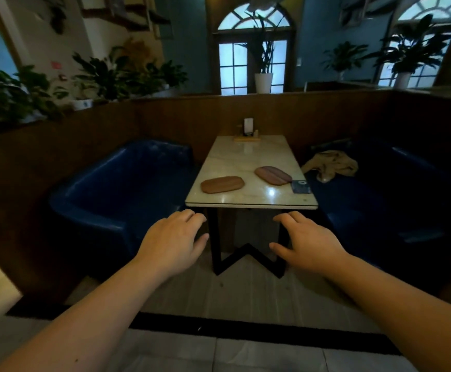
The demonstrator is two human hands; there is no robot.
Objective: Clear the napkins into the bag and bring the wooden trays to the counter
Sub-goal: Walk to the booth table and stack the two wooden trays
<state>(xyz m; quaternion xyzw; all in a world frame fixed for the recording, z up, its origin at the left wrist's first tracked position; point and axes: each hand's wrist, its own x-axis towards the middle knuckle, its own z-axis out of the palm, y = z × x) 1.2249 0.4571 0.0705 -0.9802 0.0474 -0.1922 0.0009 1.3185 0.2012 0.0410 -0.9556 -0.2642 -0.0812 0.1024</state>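
Both bare forearms reach forward from the bottom of the view. The left hand (174, 238) is held palm down, fingers loosely spread, grasping nothing. The right hand (309, 238) is in the same posture, released and empty. Both hands hover short of the near edge of the table (246, 159), apart from it and above the floor.

The table is a pale, marble-patterned rectangle on a black zigzag leg frame, its long axis running away from the camera between two blue seats.

Two wooden trays lie flat on the near half of the tabletop:
- The left tray (222, 184) is a plain brown rounded oblong. Its long axis runs almost parallel to the near table edge, the right end slightly farther away.
- The right tray (272, 175) is striped, with a reddish tone. Its long axis runs diagonally, from far-left to near-right.

The trays are near each other but not touching.

A dark square item (301, 186) lies just beside the right tray's near end, at the right table edge. A small stand (248, 131) sits at the far end. A tan crumpled cloth (330, 165) lies on the right seat (366, 200).
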